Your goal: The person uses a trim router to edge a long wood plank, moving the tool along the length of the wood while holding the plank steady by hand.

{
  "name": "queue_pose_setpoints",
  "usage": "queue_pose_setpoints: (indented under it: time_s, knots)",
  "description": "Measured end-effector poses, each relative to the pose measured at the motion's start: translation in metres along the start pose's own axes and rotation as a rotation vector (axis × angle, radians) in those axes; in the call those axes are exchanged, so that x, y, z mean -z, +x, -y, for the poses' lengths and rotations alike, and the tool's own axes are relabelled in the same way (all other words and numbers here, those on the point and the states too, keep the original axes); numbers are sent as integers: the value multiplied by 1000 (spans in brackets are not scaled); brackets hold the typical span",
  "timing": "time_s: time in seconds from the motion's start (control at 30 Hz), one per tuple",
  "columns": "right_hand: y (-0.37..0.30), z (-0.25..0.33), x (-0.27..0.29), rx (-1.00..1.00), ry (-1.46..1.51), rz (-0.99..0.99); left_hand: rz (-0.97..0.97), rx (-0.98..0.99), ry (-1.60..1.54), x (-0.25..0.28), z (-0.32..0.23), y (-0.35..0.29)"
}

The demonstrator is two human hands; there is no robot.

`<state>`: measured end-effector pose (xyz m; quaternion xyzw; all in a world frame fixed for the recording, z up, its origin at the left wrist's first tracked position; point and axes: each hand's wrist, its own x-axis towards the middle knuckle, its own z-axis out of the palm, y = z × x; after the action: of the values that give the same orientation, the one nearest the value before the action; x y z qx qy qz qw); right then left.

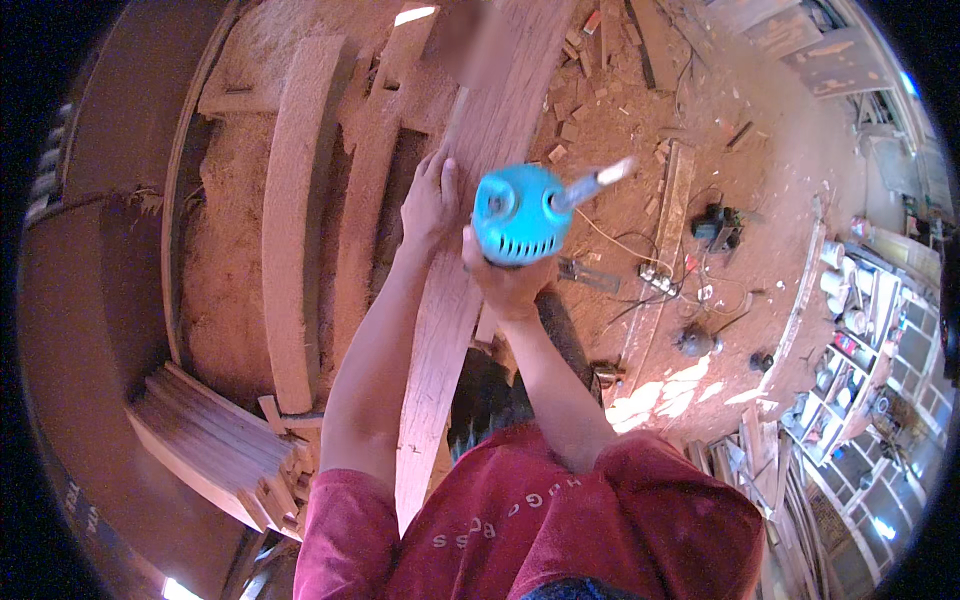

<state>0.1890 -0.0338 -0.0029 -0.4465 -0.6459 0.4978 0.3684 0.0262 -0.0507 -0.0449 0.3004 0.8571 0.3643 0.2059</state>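
A long reddish wooden plank (440, 340) runs away from my body, from lower middle to the top of the view. My left hand (430, 205) lies against its left edge with the fingers stretched forward and holds nothing. Wrapped around a corded teal power tool (518, 215) is my right hand (510, 285). The tool's round vented top faces up, above the plank, and a blurred cord sticks out to its right. Its lower end is hidden under the housing, so I cannot tell whether it touches the wood.
Curved timbers (298, 220) lie on sawdust at the left, near a stack of boards (215, 440). Wood offcuts, a strip of wood (665, 220), cables and a dark machine (722, 228) lie on the floor at right. A cluttered shelf (850, 350) stands far right.
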Motion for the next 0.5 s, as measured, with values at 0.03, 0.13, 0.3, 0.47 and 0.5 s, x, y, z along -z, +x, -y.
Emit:
queue_pose_setpoints:
  time_s: [0.03,0.13,0.3,0.47,0.5]
  knots:
    - [-12,5,-1,103,-90,2,15,35,-13,2,3,-2]
    - [-45,-29,-17,338,-82,-157,-32,-6,-9,-1,4,-1]
    - [-33,-56,-23,363,-63,-189,-40,-21,-13,-3,9,-2]
    - [28,-50,-22,428,-107,-213,-10,-38,-70,-3,14,0]
    - [40,-48,-20,434,-127,-214,-34,-110,-38,-2,14,-1]
